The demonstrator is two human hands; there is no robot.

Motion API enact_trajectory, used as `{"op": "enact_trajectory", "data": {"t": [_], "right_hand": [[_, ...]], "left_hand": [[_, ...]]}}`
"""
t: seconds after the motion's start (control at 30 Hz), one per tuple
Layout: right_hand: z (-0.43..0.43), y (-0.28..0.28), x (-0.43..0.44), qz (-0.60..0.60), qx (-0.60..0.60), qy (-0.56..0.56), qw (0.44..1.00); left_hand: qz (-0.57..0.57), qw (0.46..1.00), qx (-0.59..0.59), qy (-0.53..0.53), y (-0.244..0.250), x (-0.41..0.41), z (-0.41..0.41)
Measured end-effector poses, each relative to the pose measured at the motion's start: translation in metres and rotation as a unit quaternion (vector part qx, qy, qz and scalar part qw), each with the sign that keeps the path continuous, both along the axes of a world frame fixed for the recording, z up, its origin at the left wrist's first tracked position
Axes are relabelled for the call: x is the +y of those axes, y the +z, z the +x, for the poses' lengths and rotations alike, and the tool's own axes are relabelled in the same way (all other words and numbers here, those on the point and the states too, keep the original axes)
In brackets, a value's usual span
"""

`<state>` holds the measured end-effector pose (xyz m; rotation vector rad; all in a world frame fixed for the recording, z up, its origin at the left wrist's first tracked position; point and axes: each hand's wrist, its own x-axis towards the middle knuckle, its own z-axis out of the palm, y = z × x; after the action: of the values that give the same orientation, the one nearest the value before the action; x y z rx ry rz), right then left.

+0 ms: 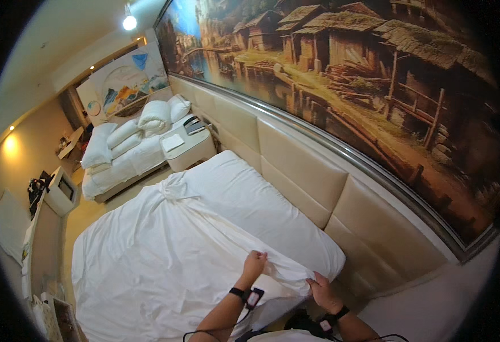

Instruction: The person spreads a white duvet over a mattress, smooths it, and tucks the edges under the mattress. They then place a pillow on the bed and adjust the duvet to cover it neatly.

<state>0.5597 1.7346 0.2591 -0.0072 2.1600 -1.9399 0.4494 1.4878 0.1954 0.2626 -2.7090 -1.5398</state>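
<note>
Both hands grip the upper edge of a white bed cover [147, 256] spread over the near bed. My left hand [255, 263] pinches the gathered edge, its fingers closed on the cloth. To its right, my right hand [321, 290] holds the same edge near the bed's corner. The cover is bunched into folds along a slanting line and drawn together at the bed's far side. Between that line and the headboard lies a smooth white fitted sheet [241, 192] on the mattress. Each wrist wears a black strap with a small device and a cable.
The padded beige headboard [297, 184] runs along the wall under a large framed mural [339, 77]. A nightstand [190, 151] stands between this bed and a second bed [134, 158] with folded white bedding. A low cabinet [44, 239] lines the opposite wall.
</note>
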Motion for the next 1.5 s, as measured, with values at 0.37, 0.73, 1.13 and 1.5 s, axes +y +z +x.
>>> {"op": "enact_trajectory", "data": {"t": [0.37,0.73,1.13,1.5], "right_hand": [[0.031,-0.008,0.043,-0.196,-0.076,-0.106,0.972],[0.014,-0.032,0.178,-0.129,-0.116,-0.273,0.946],[-0.042,-0.216,0.295,0.428,-0.158,-0.337,0.824],[-0.065,-0.313,0.240,0.055,-0.226,-0.299,0.925]], "left_hand": [[0.444,0.816,-0.356,0.104,-0.098,-0.002,-0.053],[0.423,0.902,-0.004,-0.081,0.032,0.182,-0.168],[0.501,0.854,-0.139,0.029,-0.157,0.325,-0.189],[0.530,0.820,-0.214,-0.036,-0.275,0.344,-0.181]]}}
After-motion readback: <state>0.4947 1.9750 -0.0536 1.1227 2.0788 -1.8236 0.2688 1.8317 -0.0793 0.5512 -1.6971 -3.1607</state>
